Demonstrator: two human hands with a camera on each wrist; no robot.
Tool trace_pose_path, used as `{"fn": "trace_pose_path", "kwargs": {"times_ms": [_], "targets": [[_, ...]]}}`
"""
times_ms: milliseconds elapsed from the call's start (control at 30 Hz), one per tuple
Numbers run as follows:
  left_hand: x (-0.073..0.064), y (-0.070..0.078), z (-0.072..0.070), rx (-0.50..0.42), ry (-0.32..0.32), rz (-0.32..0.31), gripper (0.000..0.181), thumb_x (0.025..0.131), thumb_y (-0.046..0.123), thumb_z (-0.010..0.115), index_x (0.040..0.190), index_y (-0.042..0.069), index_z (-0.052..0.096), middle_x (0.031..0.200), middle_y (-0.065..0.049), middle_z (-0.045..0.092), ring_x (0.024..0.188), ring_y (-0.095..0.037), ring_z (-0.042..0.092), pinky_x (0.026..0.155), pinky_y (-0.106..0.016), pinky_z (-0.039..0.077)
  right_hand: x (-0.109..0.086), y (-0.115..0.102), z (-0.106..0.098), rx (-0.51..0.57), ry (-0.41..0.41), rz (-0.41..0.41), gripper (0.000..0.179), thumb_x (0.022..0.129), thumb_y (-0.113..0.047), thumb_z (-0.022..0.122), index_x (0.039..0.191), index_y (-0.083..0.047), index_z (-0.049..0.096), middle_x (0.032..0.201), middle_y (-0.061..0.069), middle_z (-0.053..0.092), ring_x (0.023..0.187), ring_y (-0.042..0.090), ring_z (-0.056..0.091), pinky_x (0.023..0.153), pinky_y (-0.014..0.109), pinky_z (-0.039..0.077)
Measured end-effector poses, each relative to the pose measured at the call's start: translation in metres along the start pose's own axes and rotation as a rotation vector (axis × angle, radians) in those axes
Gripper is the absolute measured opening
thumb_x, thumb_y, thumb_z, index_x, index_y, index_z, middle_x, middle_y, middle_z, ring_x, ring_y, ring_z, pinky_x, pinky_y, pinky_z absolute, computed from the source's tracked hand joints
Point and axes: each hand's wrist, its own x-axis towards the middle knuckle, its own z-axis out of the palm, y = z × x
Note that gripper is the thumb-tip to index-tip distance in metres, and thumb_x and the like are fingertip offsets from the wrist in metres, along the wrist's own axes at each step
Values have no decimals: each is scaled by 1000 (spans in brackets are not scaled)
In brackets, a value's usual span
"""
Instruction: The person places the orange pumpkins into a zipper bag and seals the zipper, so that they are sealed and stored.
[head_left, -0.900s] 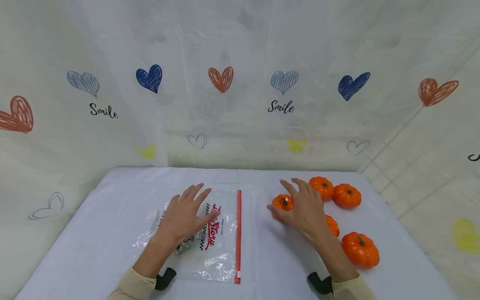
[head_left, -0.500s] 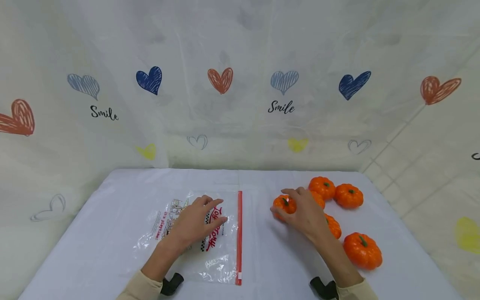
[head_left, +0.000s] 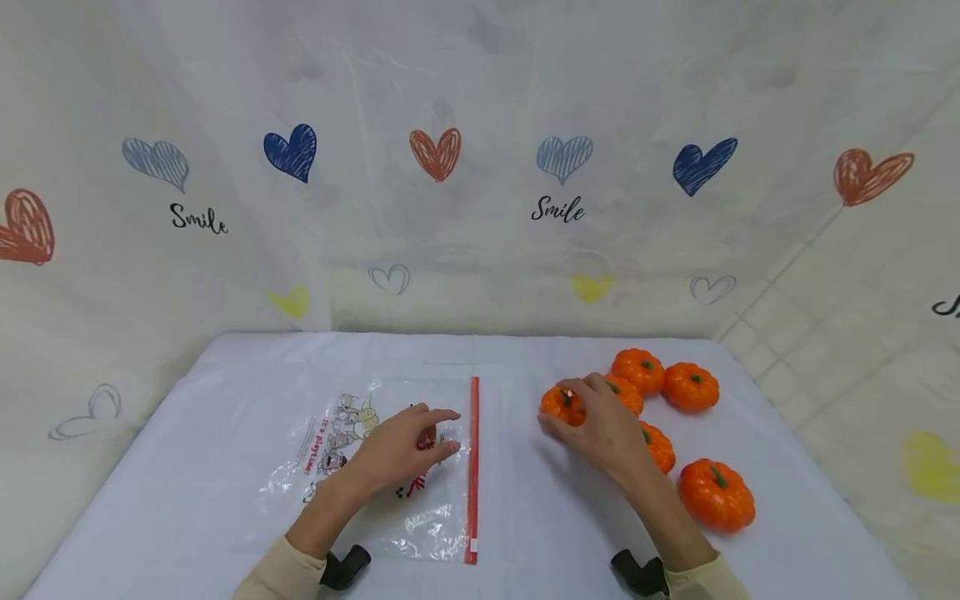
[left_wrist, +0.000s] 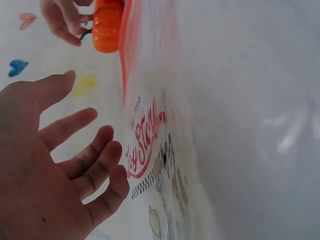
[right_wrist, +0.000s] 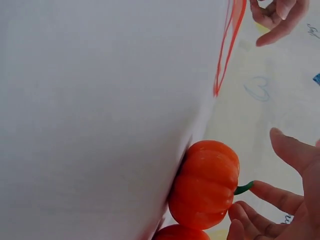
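On the white-covered table lies a clear plastic zip bag (head_left: pixel 438 521) with red Toy Story lettering and a red slider edge (head_left: pixel 473 467). My left hand (head_left: pixel 393 450) hovers palm-down over its print, fingers loosely bent and holding nothing. To the right, my right hand (head_left: pixel 611 433) is over a small orange pumpkin (head_left: pixel 557 406), the leftmost of the group. In the right wrist view, the index fingertip (right_wrist: pixel 257 187) is right at the green stem (right_wrist: pixel 244 188), other fingers come close to the pumpkin's top, and the thumb (right_wrist: pixel 287 147) stands apart from it.
Several more orange pumpkins sit around the right hand: one at the back (head_left: pixel 637 371), one at the far right (head_left: pixel 691 387) and a large one near the forearm (head_left: pixel 716 496). Behind the table hangs a pale cloth (head_left: pixel 480 242) with printed hearts.
My right hand has settled lower around the leftmost pumpkin, its fingers less spread. The left hand has shifted right and toward me over the bag, its fingers more bent.
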Motion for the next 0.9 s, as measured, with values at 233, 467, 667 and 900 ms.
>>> {"fn": "trace_pose_path", "kwargs": {"times_ms": [233, 467, 667, 900], "targets": [[4, -2, 6, -47, -55, 21, 45, 98, 39, 70, 140, 25, 65, 79, 12, 57, 73, -7, 51, 64, -24, 44, 1, 1, 0, -5, -21, 39, 61, 85, -52, 82, 132, -16, 68, 121, 11, 61, 101, 25, 60, 75, 39, 55], [5, -2, 12, -76, -83, 16, 44, 98, 38, 70, 140, 28, 65, 80, 11, 58, 72, -7, 52, 62, -23, 44, 0, 4, 0, -11, -31, 62, 64, 83, -52, 83, 132, -14, 68, 124, 14, 59, 103, 28, 60, 78, 43, 57], [5, -2, 16, -124, -112, 18, 44, 99, 39, 69, 141, 31, 65, 80, 10, 59, 69, -6, 52, 59, -22, 43, -1, 7, -1, -8, -21, 77, 68, 82, -52, 85, 134, -11, 67, 128, 16, 58, 108, 31, 60, 82, 47, 56], [5, 1, 18, -151, -146, 27, 42, 99, 37, 69, 141, 31, 65, 77, 8, 59, 65, -7, 49, 55, -23, 40, -2, 7, -1, -24, -33, 75, 69, 83, -50, 85, 135, -10, 66, 132, 18, 57, 115, 34, 58, 86, 52, 56]]}}
